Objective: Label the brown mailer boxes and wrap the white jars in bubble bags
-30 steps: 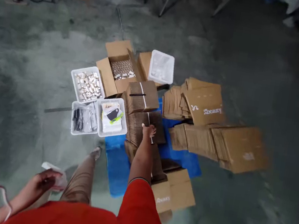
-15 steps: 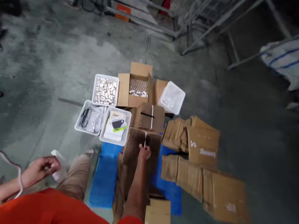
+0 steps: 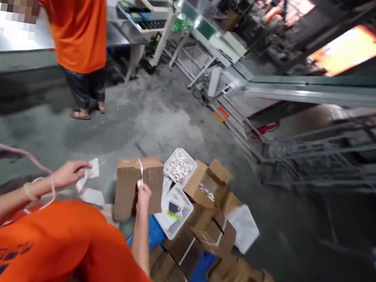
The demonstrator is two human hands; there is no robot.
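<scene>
My right hand (image 3: 144, 195) is closed on the white strap (image 3: 141, 170) around a brown cardboard bundle (image 3: 125, 193), which hangs upright from it to the left of the white trays. My left hand (image 3: 72, 173) pinches a strip of white paper or labels (image 3: 90, 194) that trails down in a curl. Beside the bundle stands a white tray with a dark tag and a lime-green piece (image 3: 175, 209) lying on white sheets. More strapped cardboard bundles (image 3: 181, 248) lie below it on a blue sheet (image 3: 205, 275).
Behind are a tray of small silvery pieces (image 3: 180, 166), an open carton (image 3: 198, 187) and a white tray (image 3: 244, 227). A co-worker in an orange shirt (image 3: 81, 16) stands at a metal table (image 3: 44, 37). Conveyor frames (image 3: 201, 74) run across the back.
The view has swung left and up, bringing the co-worker into sight. My right hand has lifted a strapped cardboard bundle and carried it left past the trays. The left hand still holds white paper.
</scene>
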